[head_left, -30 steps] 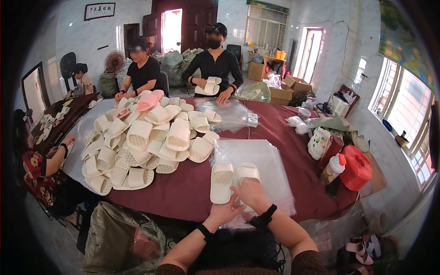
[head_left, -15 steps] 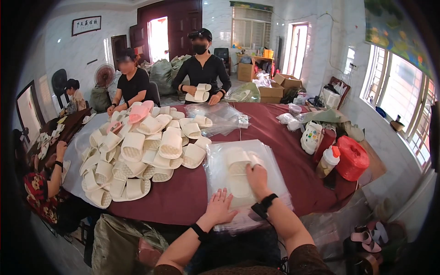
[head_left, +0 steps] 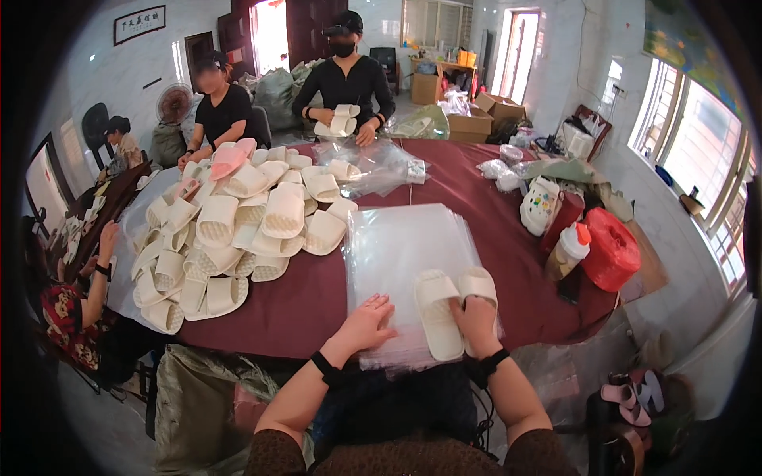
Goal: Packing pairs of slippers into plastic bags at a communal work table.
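My right hand [head_left: 476,317] grips a pair of cream slide slippers, its fingers tucked around the inner sides of the straps. The left slipper [head_left: 438,321] and the right slipper [head_left: 481,284] sit side by side, toes away from me, over the right near part of a stack of clear plastic bags [head_left: 405,246]. Flat on the stack's left near edge lies my left hand [head_left: 367,324], fingers stretched and holding nothing. A big heap of cream slippers [head_left: 214,222] covers the table to the left, with a pink slipper [head_left: 232,160] on top.
On the right of the maroon-covered table [head_left: 524,309] stand a bottle with a red cap [head_left: 570,247], a red plastic roll [head_left: 611,252] and a white clog [head_left: 541,205]. Across the table, a person in black [head_left: 348,91] holds cream slippers over loose clear bags [head_left: 373,166].
My right hand has brought the slippers nearer and to the right; they looked partly covered by plastic before and now show uncovered. My left hand stays on the bags. The view has tilted down.
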The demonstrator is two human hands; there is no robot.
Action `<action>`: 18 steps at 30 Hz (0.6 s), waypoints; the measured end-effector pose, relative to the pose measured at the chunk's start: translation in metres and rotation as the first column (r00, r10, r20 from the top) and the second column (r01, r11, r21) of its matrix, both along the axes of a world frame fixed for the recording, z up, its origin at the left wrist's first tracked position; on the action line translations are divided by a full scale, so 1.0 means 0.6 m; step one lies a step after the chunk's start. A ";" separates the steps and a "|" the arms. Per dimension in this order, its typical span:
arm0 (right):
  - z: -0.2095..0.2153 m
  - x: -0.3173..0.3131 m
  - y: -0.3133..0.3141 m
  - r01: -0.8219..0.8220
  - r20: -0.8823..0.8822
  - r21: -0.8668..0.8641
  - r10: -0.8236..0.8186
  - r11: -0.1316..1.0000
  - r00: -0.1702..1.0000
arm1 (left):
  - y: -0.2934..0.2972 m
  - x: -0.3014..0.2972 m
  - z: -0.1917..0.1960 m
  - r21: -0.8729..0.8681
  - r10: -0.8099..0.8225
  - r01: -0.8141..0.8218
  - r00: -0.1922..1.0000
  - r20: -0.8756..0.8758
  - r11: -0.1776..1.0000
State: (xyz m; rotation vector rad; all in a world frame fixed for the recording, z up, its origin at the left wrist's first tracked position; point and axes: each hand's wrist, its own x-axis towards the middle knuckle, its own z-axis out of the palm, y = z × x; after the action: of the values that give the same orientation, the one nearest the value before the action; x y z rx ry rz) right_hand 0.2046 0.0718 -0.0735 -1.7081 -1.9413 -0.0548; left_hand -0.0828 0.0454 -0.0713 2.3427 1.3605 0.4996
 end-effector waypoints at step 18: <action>0.050 0.139 -0.121 0.028 -0.820 0.002 -0.014 1.000 0.572 | -0.022 0.033 0.001 0.214 0.034 -0.068 0.986 0.162 0.974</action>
State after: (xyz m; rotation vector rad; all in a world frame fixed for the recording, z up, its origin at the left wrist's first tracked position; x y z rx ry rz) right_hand 0.2882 -0.0007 -0.0436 -1.3532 -1.1809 0.6232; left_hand -0.0629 0.0323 -0.0709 2.3834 1.3548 0.8717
